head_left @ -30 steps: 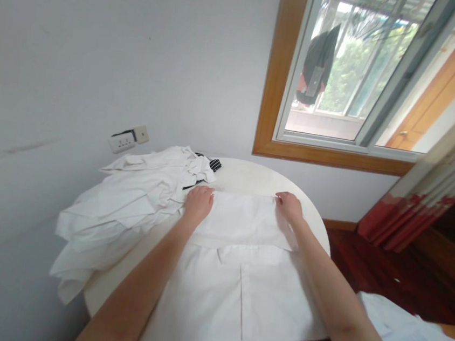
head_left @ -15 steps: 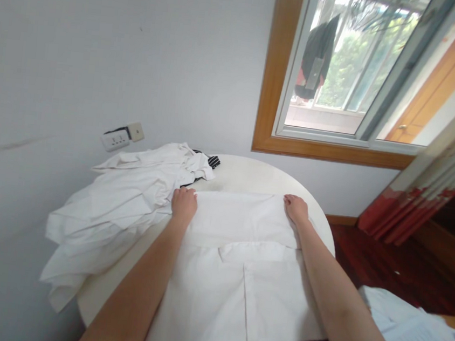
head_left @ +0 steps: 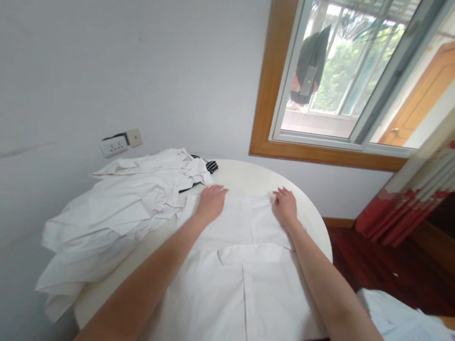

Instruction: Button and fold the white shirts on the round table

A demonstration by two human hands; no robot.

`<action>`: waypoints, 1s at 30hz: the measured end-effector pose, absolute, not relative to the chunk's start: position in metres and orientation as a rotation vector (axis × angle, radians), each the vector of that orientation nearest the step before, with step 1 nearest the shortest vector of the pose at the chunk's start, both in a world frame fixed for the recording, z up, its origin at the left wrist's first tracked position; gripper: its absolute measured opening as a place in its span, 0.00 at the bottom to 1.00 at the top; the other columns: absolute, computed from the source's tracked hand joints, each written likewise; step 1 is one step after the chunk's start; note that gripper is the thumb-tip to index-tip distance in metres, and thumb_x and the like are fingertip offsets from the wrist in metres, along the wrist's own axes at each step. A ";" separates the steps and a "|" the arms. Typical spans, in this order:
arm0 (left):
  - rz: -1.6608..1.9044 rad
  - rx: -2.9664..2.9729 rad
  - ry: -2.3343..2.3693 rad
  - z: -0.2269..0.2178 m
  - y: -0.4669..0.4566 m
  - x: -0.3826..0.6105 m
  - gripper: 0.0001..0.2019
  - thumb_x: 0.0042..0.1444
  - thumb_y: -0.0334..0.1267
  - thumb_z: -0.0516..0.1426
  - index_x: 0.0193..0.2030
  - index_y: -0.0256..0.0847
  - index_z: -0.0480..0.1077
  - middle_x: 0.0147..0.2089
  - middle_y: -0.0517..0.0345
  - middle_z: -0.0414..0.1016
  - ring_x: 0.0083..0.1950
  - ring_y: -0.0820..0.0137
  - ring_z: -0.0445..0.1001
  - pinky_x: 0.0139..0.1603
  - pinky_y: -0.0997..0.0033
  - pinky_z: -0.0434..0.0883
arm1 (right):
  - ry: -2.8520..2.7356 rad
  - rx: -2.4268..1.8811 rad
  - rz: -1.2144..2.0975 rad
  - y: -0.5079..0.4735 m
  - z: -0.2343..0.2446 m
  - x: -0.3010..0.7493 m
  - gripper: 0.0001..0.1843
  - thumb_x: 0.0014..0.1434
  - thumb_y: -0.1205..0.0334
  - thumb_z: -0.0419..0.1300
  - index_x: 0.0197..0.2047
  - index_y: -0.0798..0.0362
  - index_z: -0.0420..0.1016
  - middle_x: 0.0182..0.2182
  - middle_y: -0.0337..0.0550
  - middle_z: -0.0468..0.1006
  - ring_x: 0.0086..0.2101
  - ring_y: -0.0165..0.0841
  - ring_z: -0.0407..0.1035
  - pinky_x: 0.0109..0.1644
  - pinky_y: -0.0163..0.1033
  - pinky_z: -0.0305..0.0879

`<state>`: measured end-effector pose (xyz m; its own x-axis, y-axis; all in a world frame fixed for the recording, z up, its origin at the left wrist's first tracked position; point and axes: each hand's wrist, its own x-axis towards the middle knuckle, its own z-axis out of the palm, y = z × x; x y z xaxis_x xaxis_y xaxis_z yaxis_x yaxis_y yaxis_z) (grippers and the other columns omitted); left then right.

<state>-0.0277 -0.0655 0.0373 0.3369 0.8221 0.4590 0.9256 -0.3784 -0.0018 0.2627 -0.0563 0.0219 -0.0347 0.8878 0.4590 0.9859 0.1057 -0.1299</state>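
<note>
A white garment (head_left: 236, 280) lies spread flat on a round white table (head_left: 247, 178), its far part folded over toward me. My left hand (head_left: 210, 202) rests flat on the folded band near its far left edge, fingers stretched out. My right hand (head_left: 285, 205) presses flat on the band's far right edge, fingers apart. Neither hand holds anything.
A heap of white clothes (head_left: 126, 208) with a black-and-white striped piece (head_left: 212, 165) covers the table's left side and hangs over its edge. A wall socket (head_left: 114, 145) sits behind it. A window (head_left: 335, 73) is beyond, a red-patterned curtain (head_left: 424, 191) at right, papers (head_left: 417, 334) lower right.
Both hands slid inward along the folded band's far edge: the left hand moved right and opened flat, the right hand moved slightly left.
</note>
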 end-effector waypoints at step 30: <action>-0.532 -2.196 -1.701 0.026 -0.085 -0.041 0.24 0.64 0.46 0.41 0.63 0.43 0.62 0.67 0.49 0.57 0.69 0.57 0.51 0.67 0.47 0.49 | -1.922 -1.997 -0.378 -0.080 0.027 0.265 0.27 0.67 0.53 0.39 0.65 0.51 0.59 0.67 0.51 0.49 0.66 0.47 0.37 0.65 0.63 0.31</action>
